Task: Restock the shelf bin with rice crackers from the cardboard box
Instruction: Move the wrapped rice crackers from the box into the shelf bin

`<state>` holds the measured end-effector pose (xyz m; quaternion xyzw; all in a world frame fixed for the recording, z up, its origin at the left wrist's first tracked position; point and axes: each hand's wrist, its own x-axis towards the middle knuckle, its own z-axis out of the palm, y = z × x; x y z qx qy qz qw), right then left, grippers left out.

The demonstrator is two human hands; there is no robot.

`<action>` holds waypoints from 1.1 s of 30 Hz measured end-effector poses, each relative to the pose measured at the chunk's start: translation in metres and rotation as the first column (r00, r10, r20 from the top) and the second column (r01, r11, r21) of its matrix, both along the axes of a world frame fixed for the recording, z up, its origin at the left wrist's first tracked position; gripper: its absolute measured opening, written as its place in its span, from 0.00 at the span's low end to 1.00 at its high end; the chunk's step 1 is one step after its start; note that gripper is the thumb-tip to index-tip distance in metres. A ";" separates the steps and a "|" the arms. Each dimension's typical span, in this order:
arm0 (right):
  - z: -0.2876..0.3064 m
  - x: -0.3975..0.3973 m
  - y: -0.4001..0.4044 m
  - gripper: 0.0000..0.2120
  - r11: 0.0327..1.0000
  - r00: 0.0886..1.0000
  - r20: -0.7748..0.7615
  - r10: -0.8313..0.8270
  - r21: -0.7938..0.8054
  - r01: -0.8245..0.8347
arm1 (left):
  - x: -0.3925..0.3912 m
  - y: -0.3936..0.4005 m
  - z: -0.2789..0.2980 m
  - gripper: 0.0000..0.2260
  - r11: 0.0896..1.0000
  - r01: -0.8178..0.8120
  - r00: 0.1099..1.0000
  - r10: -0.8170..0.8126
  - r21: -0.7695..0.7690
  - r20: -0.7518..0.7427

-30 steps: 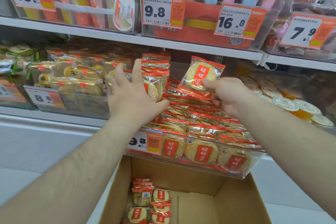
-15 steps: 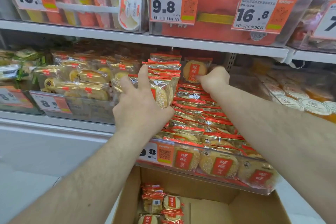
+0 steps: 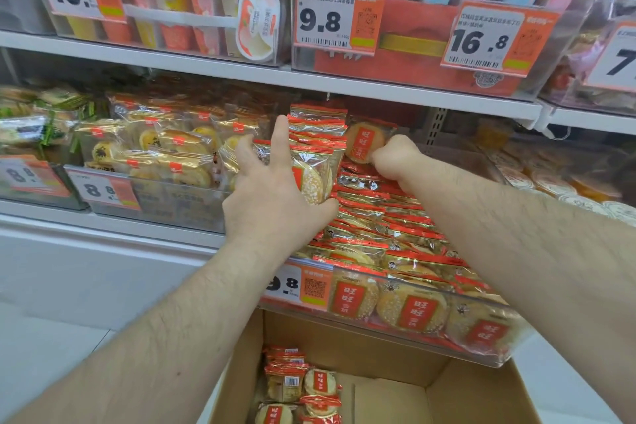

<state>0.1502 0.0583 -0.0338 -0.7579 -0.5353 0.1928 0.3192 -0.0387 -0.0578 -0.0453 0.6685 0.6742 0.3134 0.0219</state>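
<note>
Head view, both of your hands reaching into the shelf bin (image 3: 488,356). Compared with half a second ago, your right hand (image 3: 395,157) has pushed one rice cracker packet (image 3: 365,142) further toward the back of the bin, where it now stands upright against the rear; the fingers are curled on its lower right edge. Your left hand (image 3: 275,196) has barely shifted: fingers spread, thumb out, it braces a standing stack of packets (image 3: 316,148) at the bin's left side. A second ago the right hand held its packet higher and nearer you.

Counts: two hands; one clear bin, its front showing three packets side by side, with overlapping rows behind too dense to count. One cardboard box (image 3: 488,399) sits open below the bin, with about six packets (image 3: 303,385) visible in its left corner. Five price tags are legible, including the 9.8 tag (image 3: 299,286) on the bin's front.
</note>
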 end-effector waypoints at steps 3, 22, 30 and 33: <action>0.006 0.006 -0.012 0.08 1.000 0.999 -0.048 0.017 0.014 -0.016 | -0.003 -0.001 0.003 0.53 0.999 0.035 0.998 -0.035 -0.002 0.048; 0.003 -0.014 -0.181 0.03 0.947 0.992 0.107 -0.063 0.321 0.025 | 0.012 -0.062 -0.023 0.22 0.746 0.554 0.822 -0.561 0.369 -0.100; -0.063 -0.015 -0.249 0.08 0.951 0.992 0.073 0.104 0.283 -0.121 | 0.018 -0.100 -0.061 0.05 0.632 0.775 0.631 -0.772 0.011 -0.074; -0.095 -0.016 -0.258 0.08 0.965 0.985 0.046 0.167 0.195 -0.173 | 0.017 -0.099 -0.075 0.06 0.603 0.784 0.601 -0.797 -0.144 -0.063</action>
